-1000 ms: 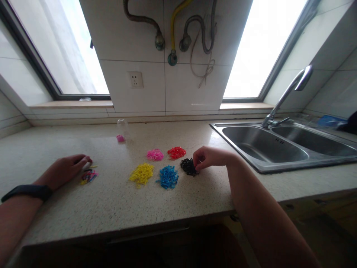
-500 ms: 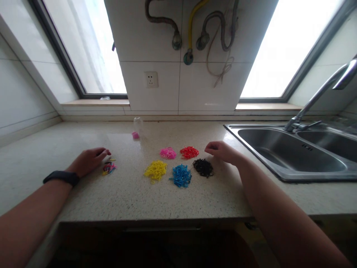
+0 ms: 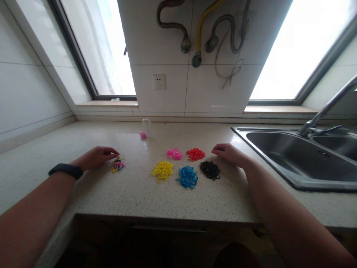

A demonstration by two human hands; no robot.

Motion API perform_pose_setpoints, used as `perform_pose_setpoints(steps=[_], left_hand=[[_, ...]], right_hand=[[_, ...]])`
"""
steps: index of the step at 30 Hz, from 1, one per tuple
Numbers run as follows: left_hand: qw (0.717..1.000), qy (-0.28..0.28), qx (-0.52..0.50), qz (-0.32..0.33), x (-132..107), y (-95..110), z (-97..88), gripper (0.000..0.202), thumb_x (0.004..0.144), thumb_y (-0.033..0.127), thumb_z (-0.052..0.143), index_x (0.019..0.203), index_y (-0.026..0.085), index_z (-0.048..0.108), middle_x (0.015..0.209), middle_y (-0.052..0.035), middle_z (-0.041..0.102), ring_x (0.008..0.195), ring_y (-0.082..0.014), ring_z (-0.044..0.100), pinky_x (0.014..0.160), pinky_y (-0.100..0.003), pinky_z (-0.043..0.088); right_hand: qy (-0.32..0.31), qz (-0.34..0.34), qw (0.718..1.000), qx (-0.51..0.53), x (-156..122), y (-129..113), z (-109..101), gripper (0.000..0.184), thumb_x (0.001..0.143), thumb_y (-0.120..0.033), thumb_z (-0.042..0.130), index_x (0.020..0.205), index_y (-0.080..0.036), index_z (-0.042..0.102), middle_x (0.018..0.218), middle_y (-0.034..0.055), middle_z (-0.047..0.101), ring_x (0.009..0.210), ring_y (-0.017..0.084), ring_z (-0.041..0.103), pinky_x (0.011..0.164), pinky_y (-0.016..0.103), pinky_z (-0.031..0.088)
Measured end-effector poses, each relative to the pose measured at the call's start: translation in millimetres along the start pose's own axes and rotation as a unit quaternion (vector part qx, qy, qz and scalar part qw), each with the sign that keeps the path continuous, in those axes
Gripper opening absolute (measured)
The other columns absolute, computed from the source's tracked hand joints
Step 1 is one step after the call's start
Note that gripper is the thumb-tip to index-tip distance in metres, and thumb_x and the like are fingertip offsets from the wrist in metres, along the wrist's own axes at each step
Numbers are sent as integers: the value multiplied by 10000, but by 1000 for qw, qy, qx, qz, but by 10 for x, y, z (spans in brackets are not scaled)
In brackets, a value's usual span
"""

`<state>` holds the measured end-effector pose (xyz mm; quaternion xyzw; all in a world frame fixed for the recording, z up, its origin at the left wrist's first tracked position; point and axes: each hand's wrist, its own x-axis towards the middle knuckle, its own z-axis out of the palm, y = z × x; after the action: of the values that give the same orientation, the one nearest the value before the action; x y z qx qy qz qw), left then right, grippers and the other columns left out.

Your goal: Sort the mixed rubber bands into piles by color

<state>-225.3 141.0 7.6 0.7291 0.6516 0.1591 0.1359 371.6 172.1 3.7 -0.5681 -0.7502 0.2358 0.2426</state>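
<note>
My left hand (image 3: 99,158), with a dark band on its wrist, rests on the counter with fingers loosely stretched. Its fingertips are beside a small mixed-colour pile of rubber bands (image 3: 118,166). My right hand (image 3: 227,153) lies at the right, fingers loosely bent and nothing visible in them. It is nearest to the red rubber bands (image 3: 195,154) and the black rubber bands (image 3: 210,170). Between the hands are also pink rubber bands (image 3: 174,153), yellow rubber bands (image 3: 162,171) and blue rubber bands (image 3: 187,177), each in its own pile.
A clear container (image 3: 146,125) stands toward the back of the speckled counter (image 3: 134,197), with a small pink object (image 3: 143,136) by its base. At the right is a steel sink (image 3: 290,156) with a faucet (image 3: 320,115). Hoses and a socket (image 3: 159,82) are on the wall.
The whole view has shifted, so the counter and piles sit farther right in the picture. Both hands stay in about the same places beside the piles.
</note>
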Motion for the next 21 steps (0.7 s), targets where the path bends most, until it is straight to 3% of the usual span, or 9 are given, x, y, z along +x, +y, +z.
perform_pose_setpoints(steps=[4, 10, 15, 21], left_hand=[[998, -65, -3, 11, 17, -87, 24, 564, 794, 645, 566, 1076, 197, 761, 710, -22, 675, 601, -161, 544, 581, -238, 405], [998, -69, -3, -7, 3, -47, 20, 578, 797, 640, 568, 1091, 184, 766, 591, -16, 608, 540, -153, 489, 539, -244, 363], [998, -67, -13, 2, 2, 3, 35, 564, 790, 640, 569, 1048, 181, 771, 707, -34, 674, 563, -144, 513, 564, -240, 386], [998, -49, -1, 24, 32, -12, 83, 512, 811, 626, 569, 993, 186, 759, 659, -12, 628, 560, -144, 515, 552, -239, 372]], right_hand=[[-8, 6, 1000, 5, -1, -14, -3, 383, 800, -520, 629, 893, -167, 743, 784, 60, 702, 678, 182, 565, 654, 328, 448], [-11, 7, 1000, 5, 4, -11, 4, 368, 805, -509, 624, 889, -169, 738, 794, 64, 704, 702, 193, 573, 674, 336, 447], [-17, 7, 1000, 2, 3, -24, 1, 364, 814, -499, 618, 895, -164, 736, 814, 69, 710, 723, 200, 583, 689, 339, 448], [-13, 10, 1000, 0, 7, -5, -1, 371, 812, -505, 619, 906, -167, 741, 821, 71, 715, 729, 203, 583, 691, 343, 448]])
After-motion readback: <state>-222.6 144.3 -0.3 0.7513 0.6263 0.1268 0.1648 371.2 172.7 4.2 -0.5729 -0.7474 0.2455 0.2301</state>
